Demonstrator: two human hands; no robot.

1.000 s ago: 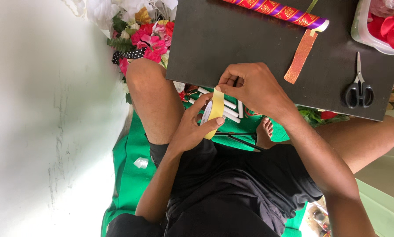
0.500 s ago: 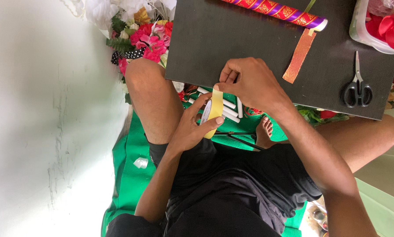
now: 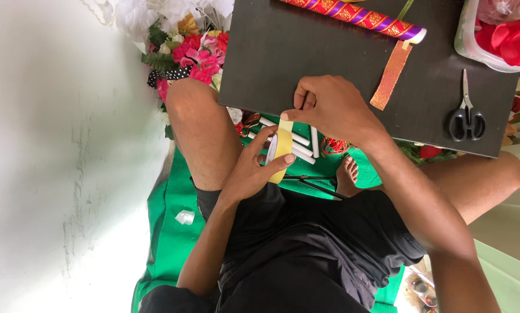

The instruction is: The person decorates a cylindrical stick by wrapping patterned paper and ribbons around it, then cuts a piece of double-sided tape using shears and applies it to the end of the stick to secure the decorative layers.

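My left hand [image 3: 249,171] grips a roll of yellow tape [image 3: 282,149] upright over my lap. My right hand [image 3: 331,108] pinches the loose end of the tape just above the roll, at the near edge of a black board [image 3: 306,52]. A short strip of tape is stretched between the two hands. On the board lie a rod wrapped in red, purple and gold ribbon [image 3: 358,17] and an orange glitter ribbon strip [image 3: 391,75] hanging from its end.
Black-handled scissors [image 3: 466,116] lie on the board at right, near a plastic container of red petals [image 3: 492,35]. Artificial flowers [image 3: 193,52] are piled by my knee. White sticks [image 3: 299,145] lie on the green cloth [image 3: 173,232] under my legs. A pale wall [image 3: 57,145] is at left.
My right hand has shifted slightly toward the board while keeping hold of the tape end. My left hand still holds the roll in about the same place.
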